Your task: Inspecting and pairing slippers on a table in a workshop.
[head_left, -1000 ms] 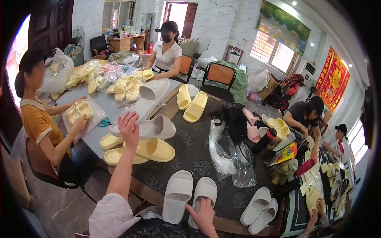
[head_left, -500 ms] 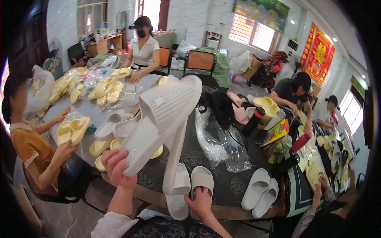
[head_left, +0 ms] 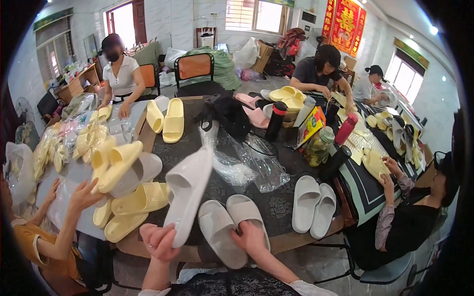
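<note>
Head view, left hand: my left hand (head_left: pixel 159 240) is curled around the heel end of a white slipper (head_left: pixel 187 191), fingers pressed together on it, holding it up off the tabletop with the toe tilted away toward the middle of the table.
Head view, right hand: my right hand (head_left: pixel 250 238) lies flat, fingers loosely spread, on the heel of the right one of a pair of white slippers (head_left: pixel 229 226) at the near edge of the tabletop (head_left: pixel 276 207); it presses down and grips nothing.
Head view, where the slipper is: in the air, just left of the pair and above the near edge, beside a heap of yellow slippers (head_left: pixel 129 197) toward the near left corner.
Head view, surroundings: a second white pair (head_left: pixel 314 203) sits near the right edge; crumpled clear plastic bags (head_left: pixel 247 163) lie mid-table; a person in an orange top (head_left: pixel 49 232) at the left edge holds up yellow slippers.
Step, as I judge it: sorting white slippers into pairs, one picked up and one pair steadied.
Next move, as I judge it: I would need a firm grip at the heel and a bare patch of tabletop beside the pair to lower it flat.
</note>
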Action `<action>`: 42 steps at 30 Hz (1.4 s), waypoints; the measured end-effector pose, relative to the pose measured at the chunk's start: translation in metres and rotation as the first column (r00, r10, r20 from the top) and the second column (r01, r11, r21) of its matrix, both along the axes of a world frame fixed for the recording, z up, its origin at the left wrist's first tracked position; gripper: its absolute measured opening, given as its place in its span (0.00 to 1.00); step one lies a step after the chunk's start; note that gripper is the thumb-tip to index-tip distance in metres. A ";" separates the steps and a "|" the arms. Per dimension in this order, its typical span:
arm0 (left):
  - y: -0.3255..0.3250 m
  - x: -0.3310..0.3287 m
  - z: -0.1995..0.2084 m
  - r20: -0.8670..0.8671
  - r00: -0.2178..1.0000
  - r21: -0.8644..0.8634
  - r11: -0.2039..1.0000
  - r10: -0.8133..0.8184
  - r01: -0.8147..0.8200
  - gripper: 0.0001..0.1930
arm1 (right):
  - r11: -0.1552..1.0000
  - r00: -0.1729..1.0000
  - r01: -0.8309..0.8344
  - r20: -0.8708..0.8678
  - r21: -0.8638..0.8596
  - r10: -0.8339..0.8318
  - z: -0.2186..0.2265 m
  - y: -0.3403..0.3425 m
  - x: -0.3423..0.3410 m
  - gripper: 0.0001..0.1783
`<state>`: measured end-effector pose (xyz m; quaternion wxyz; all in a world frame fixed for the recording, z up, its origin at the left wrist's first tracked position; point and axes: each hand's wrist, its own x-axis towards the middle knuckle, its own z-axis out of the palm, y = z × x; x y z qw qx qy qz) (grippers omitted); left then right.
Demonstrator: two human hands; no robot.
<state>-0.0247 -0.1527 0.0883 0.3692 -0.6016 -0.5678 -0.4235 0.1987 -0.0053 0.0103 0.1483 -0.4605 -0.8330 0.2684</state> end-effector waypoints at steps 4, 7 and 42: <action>0.010 0.007 -0.013 0.005 0.988 -0.095 0.983 -0.157 0.157 0.16 | 0.968 0.970 0.241 -0.049 0.069 -0.238 0.026 0.016 0.042 0.17; 0.017 0.018 -0.019 -0.059 0.974 -0.203 0.958 -0.219 0.203 0.15 | 0.837 0.880 0.475 -0.149 0.273 -0.451 0.040 0.041 0.084 0.16; 0.026 0.037 -0.064 0.351 0.899 -0.834 0.525 0.264 0.172 0.42 | 0.945 0.913 -0.009 -0.384 0.326 0.141 0.021 0.089 -0.022 0.13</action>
